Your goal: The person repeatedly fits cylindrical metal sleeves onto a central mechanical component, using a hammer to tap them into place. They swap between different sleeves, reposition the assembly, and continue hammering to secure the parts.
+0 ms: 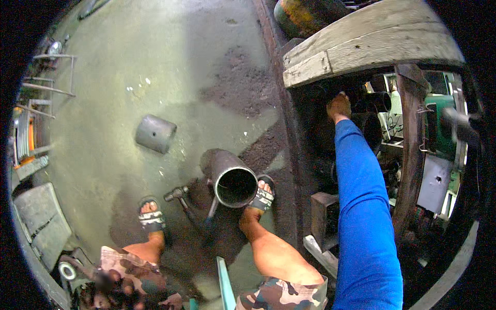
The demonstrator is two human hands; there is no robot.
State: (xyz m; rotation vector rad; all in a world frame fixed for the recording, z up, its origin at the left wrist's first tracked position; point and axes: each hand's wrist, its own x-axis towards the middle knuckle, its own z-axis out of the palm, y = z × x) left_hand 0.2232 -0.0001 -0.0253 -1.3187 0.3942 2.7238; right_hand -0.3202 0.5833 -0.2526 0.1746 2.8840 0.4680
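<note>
My right hand [339, 106] reaches in under a thick wooden bench top [372, 41], its arm in a blue sleeve. It is at a dark shelf space beside dark pipe pieces [380, 102]. Its fingers are mostly lost in shadow, so whether they grip anything is unclear. My left hand does not show. Between my feet, close to the right sandal, is a wide steel pipe piece [222, 164] with its open end toward me. A hammer [178, 194] lies just left of it. Farther off, a shorter pipe piece [155, 134] with a small hole rests on the concrete floor.
A wooden post [411, 150] holds up the bench at right. Below my arm stands a rusty square-section piece [324, 217]. Metal frames [57, 85] and a grey panel [44, 217] line the left side. A rounded tank [310, 15] lies beyond the bench.
</note>
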